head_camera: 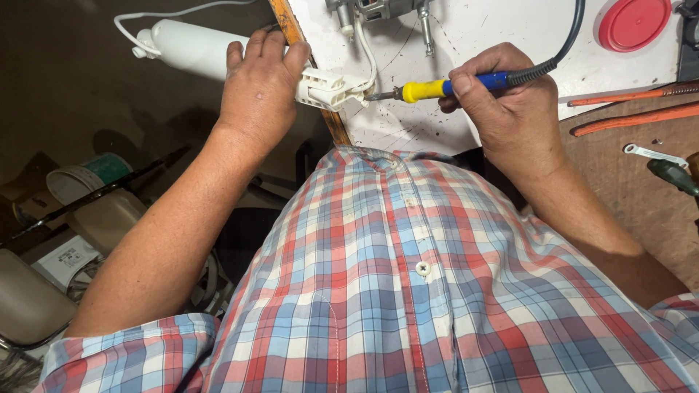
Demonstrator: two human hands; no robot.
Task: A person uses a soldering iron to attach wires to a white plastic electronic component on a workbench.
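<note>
My left hand (258, 84) grips a white plastic cylinder-shaped part (186, 47) at its end, where a white connector block (324, 89) sticks out over the edge of the white bench top (502, 29). My right hand (506, 102) holds a soldering iron (444, 87) with a yellow and blue handle. Its metal tip touches the connector block. A black cable runs from the iron up to the far edge. A white wire loops from the cylinder's far end.
A red round lid (632, 23) lies at the back right. Orange rods (633, 94), a small spanner (652, 153) and a green-handled tool (673, 175) lie on the brown surface at the right. Metal fittings (378, 11) stand at the back. Buckets and clutter (87, 182) sit on the floor left.
</note>
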